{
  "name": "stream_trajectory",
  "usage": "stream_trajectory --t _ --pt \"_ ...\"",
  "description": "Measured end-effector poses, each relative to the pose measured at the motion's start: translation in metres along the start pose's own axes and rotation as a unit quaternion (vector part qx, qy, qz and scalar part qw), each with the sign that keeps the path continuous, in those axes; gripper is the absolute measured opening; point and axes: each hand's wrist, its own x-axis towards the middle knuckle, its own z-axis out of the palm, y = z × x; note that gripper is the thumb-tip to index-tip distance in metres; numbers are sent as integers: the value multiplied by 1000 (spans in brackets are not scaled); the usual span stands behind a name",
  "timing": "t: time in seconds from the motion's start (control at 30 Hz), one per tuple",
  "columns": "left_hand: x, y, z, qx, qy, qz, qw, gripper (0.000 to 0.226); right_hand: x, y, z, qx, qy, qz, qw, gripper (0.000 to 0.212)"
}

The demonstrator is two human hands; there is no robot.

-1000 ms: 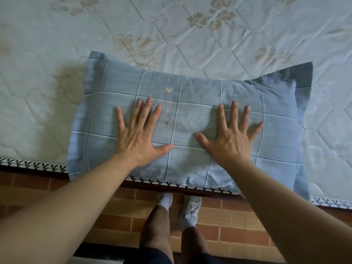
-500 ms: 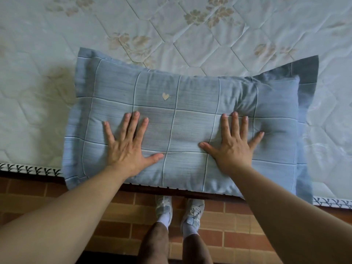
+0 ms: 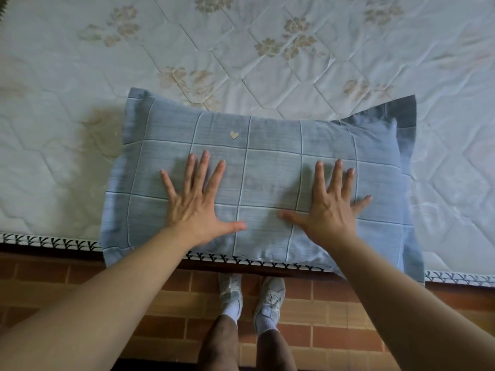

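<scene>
A blue checked pillow [image 3: 267, 167] lies mid-frame at the mattress [image 3: 80, 76] edge. The left hand [image 3: 195, 207] and right hand [image 3: 328, 210] rest flat on it, fingers spread and released, gripping nothing. Below, sneakers [image 3: 251, 295] stand on the brick floor [image 3: 80, 277].

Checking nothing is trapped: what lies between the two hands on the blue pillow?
Only bare pillow fabric with pale grid lines, seen in the head view, between left hand and right hand; the heart sits farther up, outside that stretch.
</scene>
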Motion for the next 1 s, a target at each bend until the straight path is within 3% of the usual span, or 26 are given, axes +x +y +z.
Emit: stream_trajectory --t 0.13,0.47,0.6,0.7,1.0 --pt "-5 -8 4 8 -42 -47 998 152 -7 6 7 -4 -44 7 999 143" --pt "3 -7 19 28 -101 -69 992 151 6 5 22 2 -104 19 994 138" --pt "13 -13 1 -17 -45 -64 997 134 13 9 -2 43 -39 6 998 114" --pt "36 -16 -14 -45 -5 -82 996 121 28 0 -16 42 22 14 999 109" --pt "78 -20 8 -33 -62 -98 993 126 65 -24 6 -16 11 -2 1000 109"
